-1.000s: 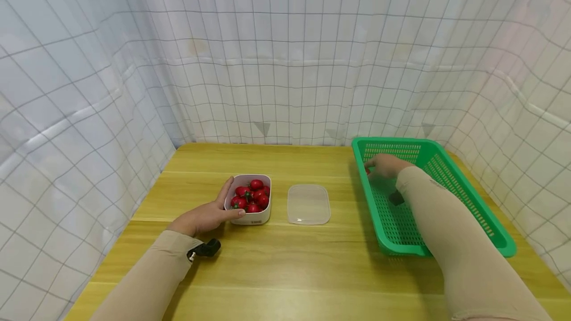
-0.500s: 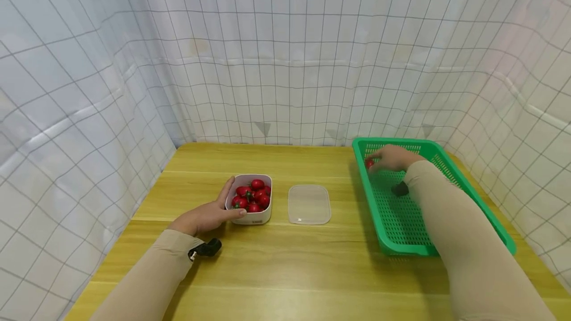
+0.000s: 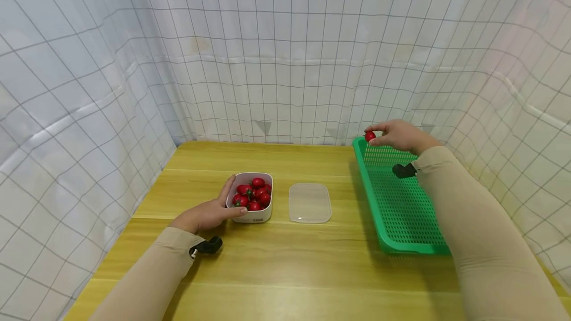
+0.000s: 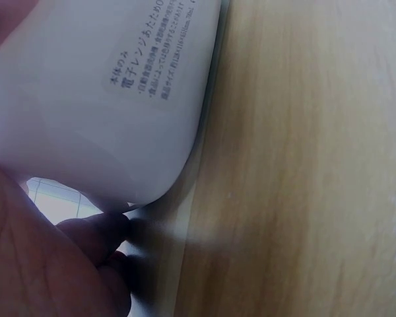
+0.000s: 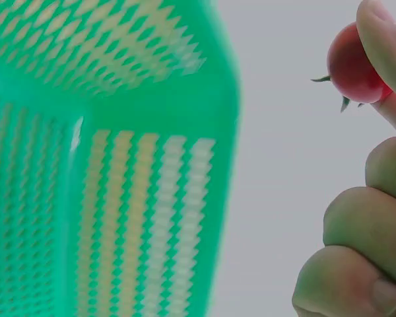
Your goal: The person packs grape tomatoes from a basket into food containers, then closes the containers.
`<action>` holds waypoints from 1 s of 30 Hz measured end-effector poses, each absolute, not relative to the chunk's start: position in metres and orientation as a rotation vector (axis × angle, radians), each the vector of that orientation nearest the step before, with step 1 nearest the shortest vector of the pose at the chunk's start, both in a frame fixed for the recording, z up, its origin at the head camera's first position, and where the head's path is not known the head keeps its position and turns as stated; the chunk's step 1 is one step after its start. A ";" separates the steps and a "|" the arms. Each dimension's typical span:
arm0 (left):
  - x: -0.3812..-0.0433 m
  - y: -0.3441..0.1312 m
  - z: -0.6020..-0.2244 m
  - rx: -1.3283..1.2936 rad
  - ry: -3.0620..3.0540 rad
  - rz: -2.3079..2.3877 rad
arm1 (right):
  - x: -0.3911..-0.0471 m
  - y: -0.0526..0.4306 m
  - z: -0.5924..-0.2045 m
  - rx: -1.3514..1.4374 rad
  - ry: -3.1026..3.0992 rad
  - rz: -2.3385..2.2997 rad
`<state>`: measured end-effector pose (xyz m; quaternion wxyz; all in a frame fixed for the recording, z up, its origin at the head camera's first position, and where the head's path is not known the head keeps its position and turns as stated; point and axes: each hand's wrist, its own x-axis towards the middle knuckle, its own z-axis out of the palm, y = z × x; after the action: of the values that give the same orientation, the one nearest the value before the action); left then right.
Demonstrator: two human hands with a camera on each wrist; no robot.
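Observation:
Between thumb and fingertip my right hand (image 3: 401,135) pinches a red cherry tomato (image 3: 370,136), above the far left corner of the green plastic basket (image 3: 403,247). Small green sepals show on the tomato (image 5: 354,66) in the right wrist view, where the other fingers are curled. On the left, my left hand (image 3: 208,216) holds a white square container (image 3: 255,216) by its left side, thumb along the near wall and index finger along the left wall. Several red tomatoes (image 3: 254,194) lie inside it. Printed text marks the container wall (image 4: 105,112) in the left wrist view.
A flat translucent lid (image 3: 310,203) lies on the wooden table (image 3: 294,266) between container and basket. White gridded sheeting (image 3: 285,73) rises behind the table and along both sides. My right forearm covers part of the basket.
My right hand has risen out of the basket with a tomato, from low inside it to above its far left corner. My left hand stays on the container.

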<state>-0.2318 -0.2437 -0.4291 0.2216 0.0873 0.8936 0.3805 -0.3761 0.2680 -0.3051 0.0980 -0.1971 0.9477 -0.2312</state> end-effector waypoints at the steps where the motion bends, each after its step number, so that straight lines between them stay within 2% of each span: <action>1: -0.232 -0.244 -0.429 0.241 2.468 1.053 | -0.374 0.261 -0.301 -0.601 2.810 -0.678; 13: -0.233 -0.245 -0.432 0.243 2.460 1.058 | -0.355 0.156 -0.273 -0.847 2.710 -0.593; 30: -0.235 -0.249 -0.433 0.229 2.445 1.067 | -0.331 0.029 -0.299 -1.196 2.547 -0.392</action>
<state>-0.2353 -0.2487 -0.4332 0.2302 0.0833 0.8887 0.3877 -0.3306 0.0295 -0.2992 0.1498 -0.4163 0.8864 -0.1363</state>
